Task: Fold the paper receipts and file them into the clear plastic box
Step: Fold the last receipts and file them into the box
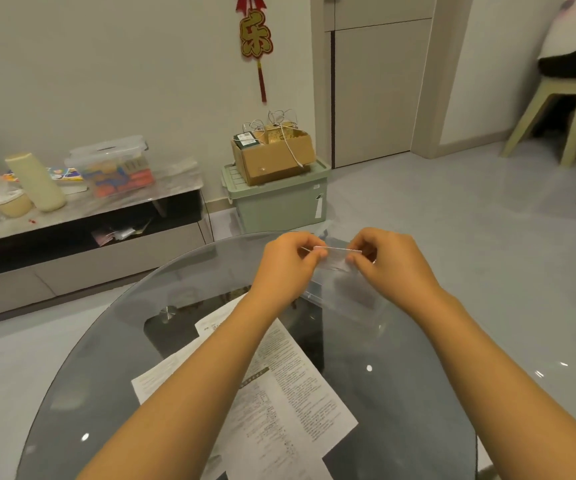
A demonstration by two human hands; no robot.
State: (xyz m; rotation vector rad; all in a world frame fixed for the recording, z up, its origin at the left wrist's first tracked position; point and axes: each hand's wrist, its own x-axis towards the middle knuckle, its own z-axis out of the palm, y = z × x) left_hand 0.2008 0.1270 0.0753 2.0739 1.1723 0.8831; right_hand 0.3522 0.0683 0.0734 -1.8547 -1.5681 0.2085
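A small folded white receipt (335,259) is held up over the far part of the round glass table (106,358). My left hand (288,263) pinches its left end and my right hand (388,261) pinches its right end. Just below and behind the receipt stands the clear plastic box (343,299), hard to make out against the glass. Several printed paper sheets (290,386) lie flat on the table under my left forearm, partly covered by it.
A low cabinet (82,216) with containers stands at the left wall. A green storage bin (279,199) with a cardboard box (272,155) on top sits beyond the table. A person sits on a pale stool (556,112) at the far right.
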